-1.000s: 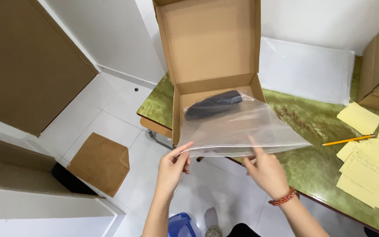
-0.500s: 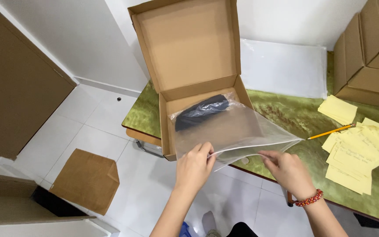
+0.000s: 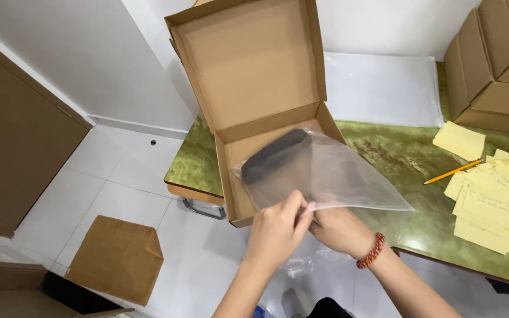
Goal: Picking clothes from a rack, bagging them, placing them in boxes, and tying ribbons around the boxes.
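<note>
An open cardboard box with its lid raised stands at the corner of a green table. Over its tray lies a clear plastic bag with a dark object inside it at the far end. My left hand and my right hand meet at the bag's near edge, both pinching it. A red bead bracelet is on my right wrist.
Yellow paper slips and a yellow pencil lie on the table's right side. Closed cardboard boxes are stacked at the back right, beside a white sheet. A flat brown cardboard piece lies on the white tiled floor.
My two hands have come together at the middle of the bag's near edge. The view has shifted so the box sits more central and lower.
</note>
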